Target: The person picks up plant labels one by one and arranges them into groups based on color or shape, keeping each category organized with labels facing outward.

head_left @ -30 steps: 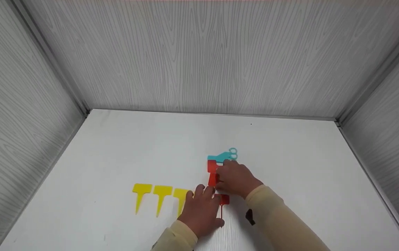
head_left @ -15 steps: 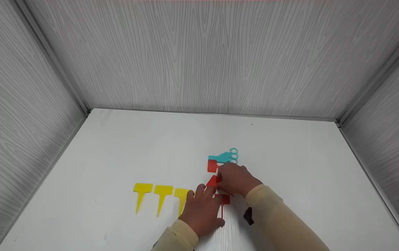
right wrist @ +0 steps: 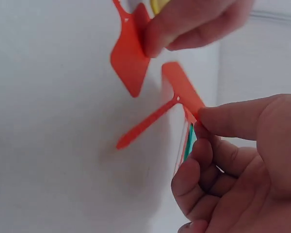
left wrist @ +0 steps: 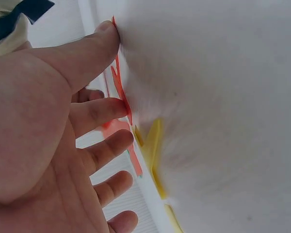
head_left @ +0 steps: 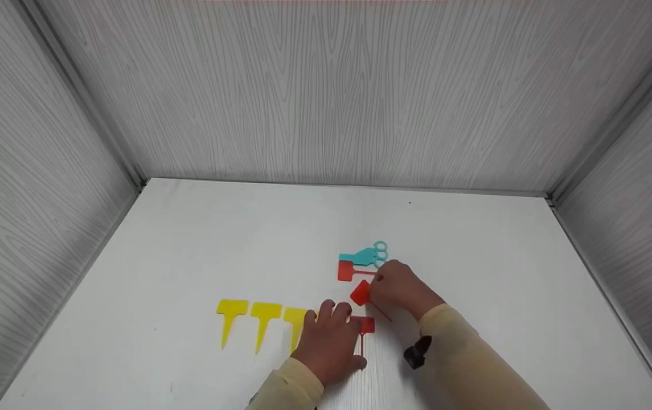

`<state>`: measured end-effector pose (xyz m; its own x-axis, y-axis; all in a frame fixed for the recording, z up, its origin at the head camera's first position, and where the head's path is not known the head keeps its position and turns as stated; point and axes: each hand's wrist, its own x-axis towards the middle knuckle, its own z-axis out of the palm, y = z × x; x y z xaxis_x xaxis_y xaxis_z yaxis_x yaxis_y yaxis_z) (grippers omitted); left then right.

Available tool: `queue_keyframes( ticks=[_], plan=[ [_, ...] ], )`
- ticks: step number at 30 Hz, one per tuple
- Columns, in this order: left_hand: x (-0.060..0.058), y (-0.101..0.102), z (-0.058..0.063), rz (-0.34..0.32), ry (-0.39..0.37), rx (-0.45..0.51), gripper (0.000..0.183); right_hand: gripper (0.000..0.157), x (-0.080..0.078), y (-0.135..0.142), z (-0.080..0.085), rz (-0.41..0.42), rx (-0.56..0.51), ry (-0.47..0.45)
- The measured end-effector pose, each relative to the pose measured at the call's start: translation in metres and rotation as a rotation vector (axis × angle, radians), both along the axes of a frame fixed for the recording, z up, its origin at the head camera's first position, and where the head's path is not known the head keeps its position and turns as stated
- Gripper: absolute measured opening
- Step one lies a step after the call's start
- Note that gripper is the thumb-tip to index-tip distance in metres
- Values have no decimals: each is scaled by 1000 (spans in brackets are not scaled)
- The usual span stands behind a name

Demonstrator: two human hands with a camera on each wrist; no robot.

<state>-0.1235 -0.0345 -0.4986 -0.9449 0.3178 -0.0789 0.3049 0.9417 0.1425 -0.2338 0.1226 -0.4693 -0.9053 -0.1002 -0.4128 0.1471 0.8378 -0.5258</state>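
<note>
My right hand [head_left: 402, 287] pinches a red T-shaped plant label [head_left: 361, 292] by its head, between thumb and forefinger; its thin stem slants down and right. The right wrist view shows this held label [right wrist: 184, 90] tilted off the white surface. Just nearer, my left hand [head_left: 330, 344] rests with fingers spread on a second red plant label [head_left: 366, 324], forefinger at its head and thumb at its stem. A third red plant label [head_left: 345, 270] lies sideways beyond, its stem end hidden by the right hand. It lies against a teal flat piece with small rings [head_left: 365, 256].
Yellow T-shaped plant labels [head_left: 266, 310] lie in a row left of my left hand, which partly covers the nearest one. The white tabletop [head_left: 217, 228] is bounded by grey wood-grain panels [head_left: 326, 102] at the back and sides.
My right hand has drawn the pinched red label rightward and turned it, so its stem now slants down. The farther red label's stem has come into sight. My left hand has stayed put.
</note>
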Motion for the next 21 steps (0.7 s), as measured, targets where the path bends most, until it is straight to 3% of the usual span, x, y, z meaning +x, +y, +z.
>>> queue_keyframes(
  ticks=[4, 7, 12, 18, 21],
  plan=[
    [0, 0, -1, -2, 4, -6, 73, 44, 5, 17, 3, -179, -63, -63],
    [0, 0, 0, -6, 3, -5, 71, 54, 15, 30, 2, -264, -87, -83],
    [-1, -1, 0, 5, -10, 5, 70, 46, 33, 47, -4, -301, -70, -68],
    [0, -2, 2, 7, -16, 21, 70, 23, 56, 57, -14, -268, -4, -22],
    [0, -2, 1, 4, -13, 30, 72, 20, 64, 56, -17, -257, 34, -17]
  ],
)
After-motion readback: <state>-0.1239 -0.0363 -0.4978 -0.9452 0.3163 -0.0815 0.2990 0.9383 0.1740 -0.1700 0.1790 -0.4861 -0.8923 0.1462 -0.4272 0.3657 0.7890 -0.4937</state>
